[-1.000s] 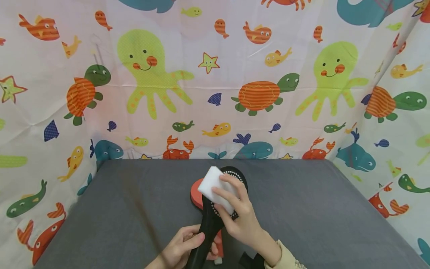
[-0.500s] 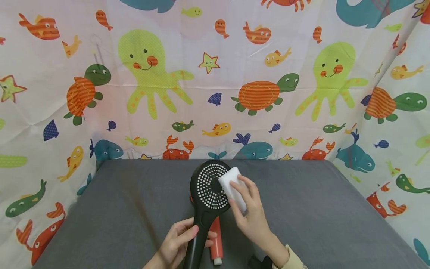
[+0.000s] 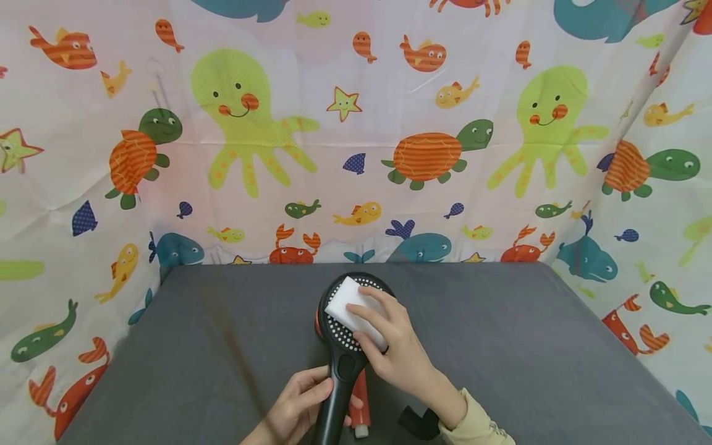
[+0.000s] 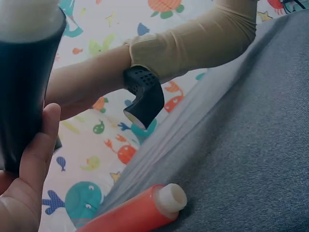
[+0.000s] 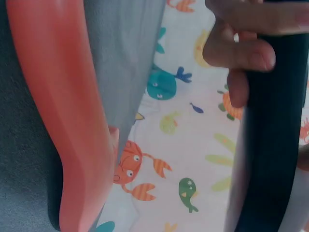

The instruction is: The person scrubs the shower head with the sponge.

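Observation:
My left hand grips the handle of a black shower head, held up with its dotted spray face toward me. My right hand pinches a white sponge against that face, covering its middle and right part. The left wrist view shows the black handle between thumb and fingers, its pale end at the top. Beneath it on the table lies a coral-red shower head with a white end, its head mostly hidden behind the black one. Its curved red body fills the left of the right wrist view.
A grey cloth covers the table. Behind and at the sides hangs a white curtain printed with sea animals. A black wrist mount sits by the right sleeve.
The sponge moved from the spray face to its right edge, then back left onto the middle of it. The black shower head shifted and turned slightly in my left hand. The red one stayed put.

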